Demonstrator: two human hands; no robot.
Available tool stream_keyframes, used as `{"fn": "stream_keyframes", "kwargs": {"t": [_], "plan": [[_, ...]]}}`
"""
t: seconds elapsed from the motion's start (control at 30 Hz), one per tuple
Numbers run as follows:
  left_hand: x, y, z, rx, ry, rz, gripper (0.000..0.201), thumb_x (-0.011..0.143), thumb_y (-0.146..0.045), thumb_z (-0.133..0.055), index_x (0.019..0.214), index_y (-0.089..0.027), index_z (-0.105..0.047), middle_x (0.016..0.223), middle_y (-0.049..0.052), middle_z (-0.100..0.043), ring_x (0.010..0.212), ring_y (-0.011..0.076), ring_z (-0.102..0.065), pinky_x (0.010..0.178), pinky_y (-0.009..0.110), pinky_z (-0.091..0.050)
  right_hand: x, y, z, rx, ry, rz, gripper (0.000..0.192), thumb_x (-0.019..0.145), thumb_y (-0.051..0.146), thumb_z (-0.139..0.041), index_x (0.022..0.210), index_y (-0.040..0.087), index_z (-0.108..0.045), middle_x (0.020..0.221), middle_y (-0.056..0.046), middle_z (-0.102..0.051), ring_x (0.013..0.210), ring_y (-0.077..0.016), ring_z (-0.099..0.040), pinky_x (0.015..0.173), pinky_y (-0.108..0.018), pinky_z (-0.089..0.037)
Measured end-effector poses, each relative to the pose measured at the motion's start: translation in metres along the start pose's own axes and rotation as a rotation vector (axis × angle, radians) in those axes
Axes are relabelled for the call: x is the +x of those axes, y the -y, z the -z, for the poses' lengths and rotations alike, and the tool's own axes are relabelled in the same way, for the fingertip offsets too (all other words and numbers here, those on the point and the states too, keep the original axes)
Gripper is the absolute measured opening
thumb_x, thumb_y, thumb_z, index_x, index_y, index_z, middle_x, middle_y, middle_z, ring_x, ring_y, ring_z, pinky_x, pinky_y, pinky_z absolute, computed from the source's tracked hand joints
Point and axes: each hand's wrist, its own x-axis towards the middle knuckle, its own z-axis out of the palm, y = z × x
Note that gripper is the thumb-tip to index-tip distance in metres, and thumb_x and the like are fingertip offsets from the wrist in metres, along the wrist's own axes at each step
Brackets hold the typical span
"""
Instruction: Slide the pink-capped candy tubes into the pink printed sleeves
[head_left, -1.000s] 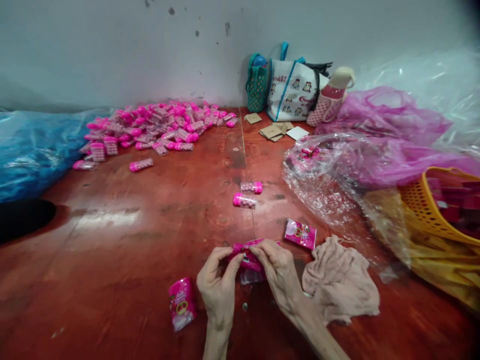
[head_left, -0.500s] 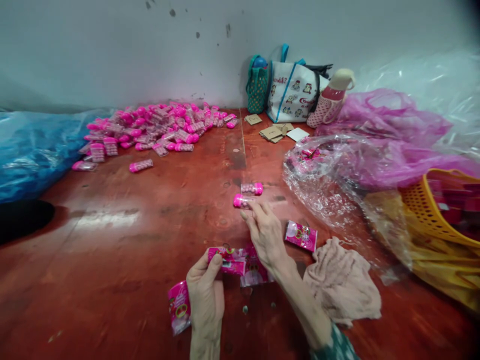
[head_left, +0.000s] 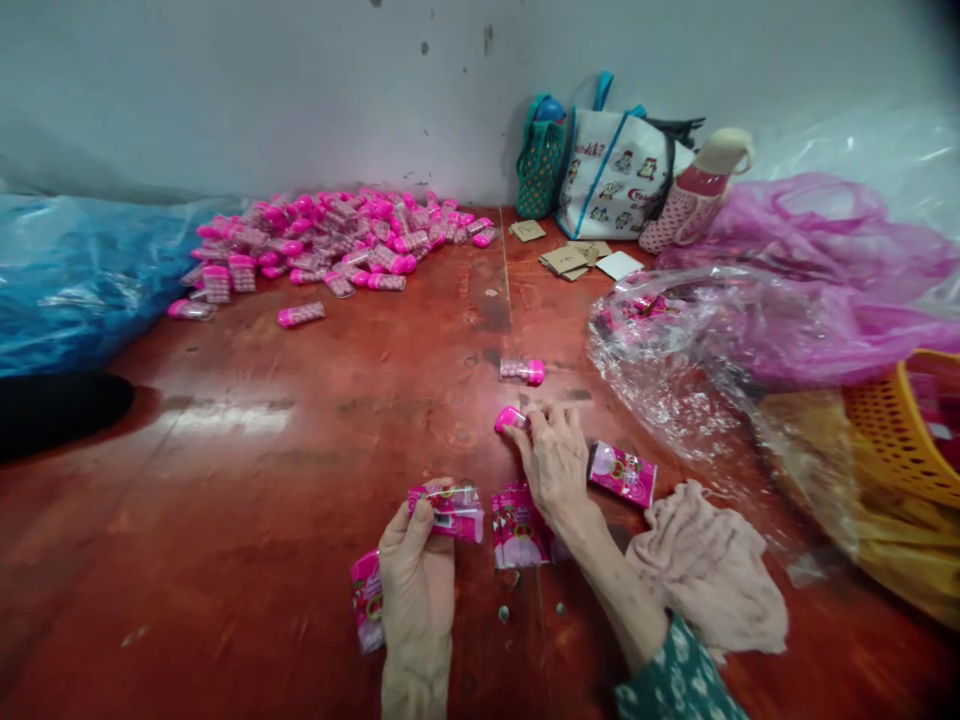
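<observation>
My left hand pinches a pink printed plastic sleeve between thumb and fingers, its clear end pointing right. In my right hand is a small clear tube with a pink cap; the fingers cover most of it. Just beyond lies another pink-capped tube, filled with small pale balls. Pink packets lie on the table between my hands, partly under the right one. One more pink packet sits right of my right hand, and another is partly hidden behind my left wrist.
A large heap of pink-capped tubes lies at the back left beside a blue plastic bag. To the right are a beige cloth, clear plastic and a yellow basket. A tote bag and bottles stand by the wall.
My right hand has closed around the nearer tube and drawn it slightly toward me. The sleeve in my left hand has separated from the packets beside it. The view has shifted a little left.
</observation>
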Motion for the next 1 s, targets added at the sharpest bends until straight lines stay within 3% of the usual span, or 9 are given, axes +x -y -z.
{"fn": "stream_keyframes", "kwargs": {"t": [0.13,0.23,0.3,0.4,0.57,0.7,0.8,1.0], "plan": [[0.001,0.001,0.001,-0.006,0.020,-0.032,0.022,0.051,-0.022,-0.081,0.070,-0.017,-0.071,0.078,0.002,-0.072,0.068,0.0125,-0.065,0.064,0.020,-0.053,-0.018,0.008,0.009,0.196,0.067,-0.072,0.021,0.085,0.038,-0.048,0.081,0.017,-0.052,0.068,-0.004,-0.057,0.062,-0.0184,-0.053,0.060,-0.031,-0.040],[-0.001,0.000,-0.001,0.011,0.034,-0.063,0.021,0.056,-0.021,-0.078,0.076,-0.016,-0.072,0.082,0.004,-0.072,0.068,0.0114,-0.064,0.065,0.019,-0.053,-0.039,0.018,0.027,0.443,0.210,-0.169,0.027,0.088,0.044,-0.042,0.079,0.019,-0.047,0.063,-0.001,-0.059,0.049,-0.0130,-0.054,0.046,-0.024,-0.041],[-0.002,0.000,-0.002,0.029,0.061,-0.069,0.023,0.060,-0.022,-0.076,0.082,-0.015,-0.072,0.080,0.004,-0.071,0.068,0.0110,-0.063,0.065,0.019,-0.052,-0.051,0.026,0.039,0.660,0.307,-0.304,0.027,0.085,0.045,-0.047,0.078,0.019,-0.046,0.064,0.001,-0.058,0.046,-0.0107,-0.052,0.042,-0.021,-0.040],[-0.005,0.002,-0.004,0.056,0.112,-0.067,0.024,0.064,-0.023,-0.073,0.087,-0.016,-0.071,0.078,0.004,-0.071,0.069,0.0123,-0.063,0.068,0.022,-0.052,-0.062,0.037,0.046,0.842,0.343,-0.470,0.030,0.077,0.046,-0.058,0.076,0.019,-0.047,0.058,0.005,-0.051,0.041,-0.0072,-0.043,0.038,-0.019,-0.034],[-0.008,0.005,-0.004,0.103,0.171,-0.089,0.025,0.065,-0.023,-0.072,0.089,-0.016,-0.071,0.089,0.006,-0.070,0.076,0.0142,-0.063,0.073,0.024,-0.052,-0.067,0.041,0.041,0.779,0.312,-0.440,0.028,0.076,0.043,-0.061,0.073,0.017,-0.050,0.054,0.007,-0.041,0.045,-0.0063,-0.035,0.041,-0.018,-0.027],[-0.011,0.005,-0.003,0.162,0.259,-0.124,0.017,0.069,-0.018,-0.069,0.085,-0.016,-0.070,0.108,0.009,-0.065,0.088,0.0179,-0.063,0.079,0.027,-0.051,-0.066,0.039,0.043,0.758,0.322,-0.419,0.027,0.076,0.043,-0.060,0.074,0.017,-0.053,0.055,0.006,-0.043,0.049,-0.0072,-0.034,0.045,-0.018,-0.027],[-0.014,0.006,-0.004,0.207,0.291,-0.134,0.026,0.070,-0.014,-0.067,0.095,-0.017,-0.067,0.111,0.010,-0.064,0.095,0.0203,-0.062,0.082,0.030,-0.050,-0.065,0.039,0.047,0.688,0.285,-0.398,0.026,0.075,0.042,-0.060,0.074,0.016,-0.056,0.055,0.005,-0.046,0.047,-0.0072,-0.036,0.044,-0.019,-0.029],[-0.017,0.011,-0.011,0.093,0.291,-0.093,0.036,0.072,-0.011,-0.064,0.107,-0.018,-0.058,0.122,0.013,-0.057,0.108,0.0236,-0.056,0.086,0.030,-0.047,-0.070,0.039,0.042,0.481,0.194,-0.209,0.015,0.077,0.032,-0.061,0.078,0.017,-0.058,0.055,0.005,-0.051,0.046,-0.0076,-0.045,0.044,-0.017,-0.036]]}}
